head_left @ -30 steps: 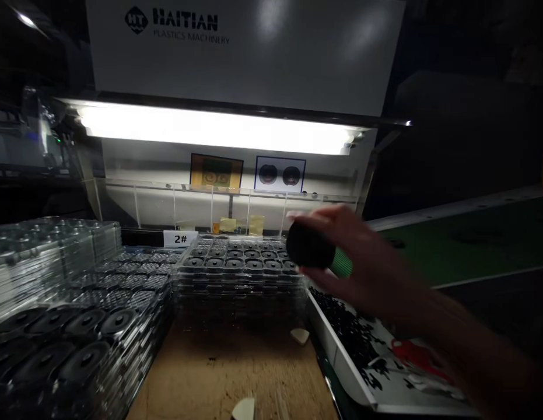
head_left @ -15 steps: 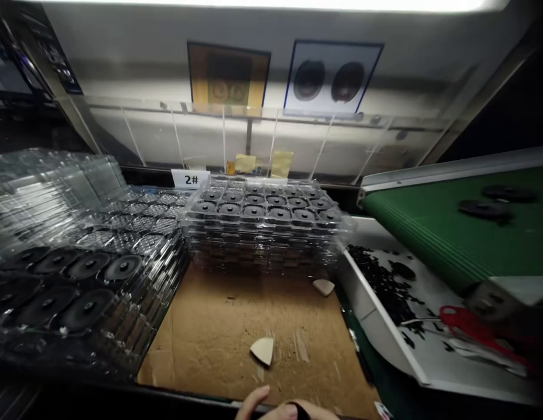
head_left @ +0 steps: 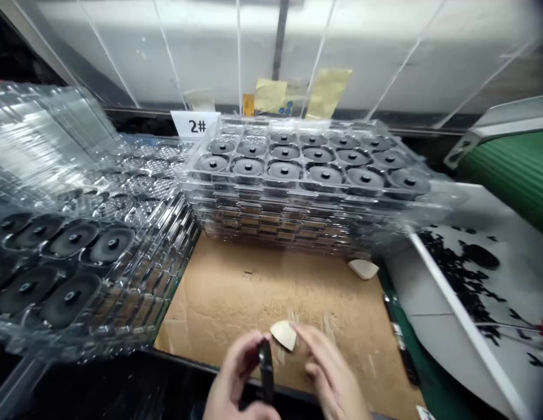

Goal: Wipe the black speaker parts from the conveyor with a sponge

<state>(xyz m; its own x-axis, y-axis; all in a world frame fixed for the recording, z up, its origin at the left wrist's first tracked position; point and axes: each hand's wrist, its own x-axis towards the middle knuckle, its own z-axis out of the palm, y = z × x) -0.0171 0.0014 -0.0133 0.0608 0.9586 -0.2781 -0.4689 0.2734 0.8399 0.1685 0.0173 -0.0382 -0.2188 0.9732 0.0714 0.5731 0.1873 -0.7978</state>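
The fingers of the left hand [head_left: 234,373] pinch a black round part [head_left: 266,370] upright, seen edge-on. The fingers of the right hand [head_left: 330,370] lie loosely spread, just beside a cream wedge-shaped chip [head_left: 283,335]. Both hands sit low over a cardboard sheet [head_left: 223,291], before a stack of clear plastic trays [head_left: 315,201] holding rows of black discs [head_left: 284,170].

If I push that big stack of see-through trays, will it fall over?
Probably not easily. The stack of trays looks low and wide, so it would more likely slide than tip. It may slide easily on the cardboard, since nothing seems to hold it there. The thin plastic edges look bendy, and the top tray might shift.
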